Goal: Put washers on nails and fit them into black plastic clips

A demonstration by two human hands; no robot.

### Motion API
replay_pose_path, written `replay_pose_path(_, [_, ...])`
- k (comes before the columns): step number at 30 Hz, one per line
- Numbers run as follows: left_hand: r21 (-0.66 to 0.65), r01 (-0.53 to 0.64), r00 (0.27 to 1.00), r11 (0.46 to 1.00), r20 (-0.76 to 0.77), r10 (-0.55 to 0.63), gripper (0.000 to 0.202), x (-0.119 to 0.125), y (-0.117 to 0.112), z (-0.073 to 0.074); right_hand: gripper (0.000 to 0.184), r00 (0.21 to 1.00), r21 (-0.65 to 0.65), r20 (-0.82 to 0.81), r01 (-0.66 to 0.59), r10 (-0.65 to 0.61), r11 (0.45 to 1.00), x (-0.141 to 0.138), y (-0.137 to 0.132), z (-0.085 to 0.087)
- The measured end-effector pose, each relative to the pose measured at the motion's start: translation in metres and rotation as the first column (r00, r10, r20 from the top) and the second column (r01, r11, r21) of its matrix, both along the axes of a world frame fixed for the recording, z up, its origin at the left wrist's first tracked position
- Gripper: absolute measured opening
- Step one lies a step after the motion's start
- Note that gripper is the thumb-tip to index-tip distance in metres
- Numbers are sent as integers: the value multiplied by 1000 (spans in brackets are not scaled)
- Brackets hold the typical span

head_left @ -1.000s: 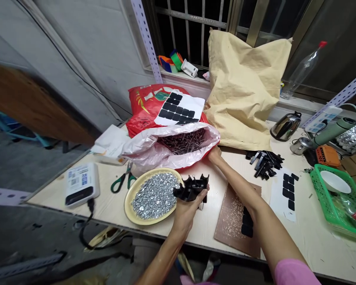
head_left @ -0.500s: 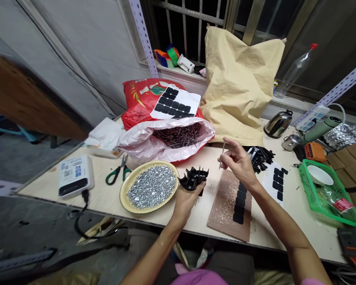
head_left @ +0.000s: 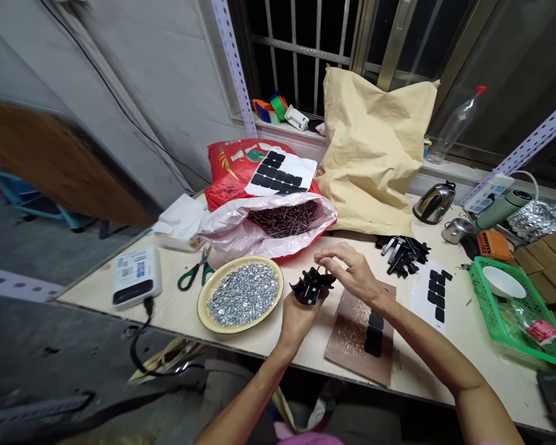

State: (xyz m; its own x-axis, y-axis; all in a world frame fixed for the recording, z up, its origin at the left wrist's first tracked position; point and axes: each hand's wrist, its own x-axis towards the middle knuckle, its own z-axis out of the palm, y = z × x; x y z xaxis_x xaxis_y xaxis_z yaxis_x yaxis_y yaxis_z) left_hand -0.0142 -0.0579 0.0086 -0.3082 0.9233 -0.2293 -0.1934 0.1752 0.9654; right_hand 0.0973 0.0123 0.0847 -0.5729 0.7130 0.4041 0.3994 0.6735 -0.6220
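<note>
My left hand [head_left: 298, 316] is closed around a black plastic part [head_left: 311, 287] with several prongs, held above the table's front edge. My right hand [head_left: 349, 272] is right over that part, fingers curled and pinched at its top; what they hold is too small to see. Just left of my hands stands a yellow plate [head_left: 204, 306] heaped with small silver washers. Behind it lies an open plastic bag [head_left: 231, 230] full of dark nails [head_left: 285, 218]. A brown board [head_left: 352, 330] with black pads lies under my right wrist.
Green-handled scissors [head_left: 193, 274] and a white box [head_left: 136, 278] with a cable lie at the left. A tan paper sack [head_left: 375, 154] stands at the back. Loose black strips [head_left: 403, 252], a kettle [head_left: 433, 203] and a green basket [head_left: 486, 295] sit to the right.
My right hand left the nail bag with a thin nail, lifted it, then came down onto the black part in my left hand. The left hand stayed nearly still.
</note>
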Motion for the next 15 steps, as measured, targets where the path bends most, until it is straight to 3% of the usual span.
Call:
replay_pose_path(3, [46,-35,995,998,93,31,34,-6,-2,-5,20,997,23,51,65,-66,998,-10,34,-3])
replay_pose_path(5, [20,-59,991,998,125,56,38,-12,-3,-6,21,970,64,211,112,-123,992,-25,63,-10])
replay_pose_path(8, [-17,-66,990,998,127,68,37,-20,-5,-4,25,805,105,573,115,-154,988,-57,103,-26])
replay_pose_path(11, [-13,-65,985,998,159,67,39,-26,-8,-4,44,657,57,745,104,-112,993,-87,133,-43])
replay_pose_path(13, [-41,-79,976,996,202,86,42,-30,-9,-7,52,680,24,730,76,-70,997,-99,148,-53])
replay_pose_path(15, [-72,-86,966,994,236,101,44,-33,-9,-10,50,763,34,646,19,-37,999,-103,161,-62])
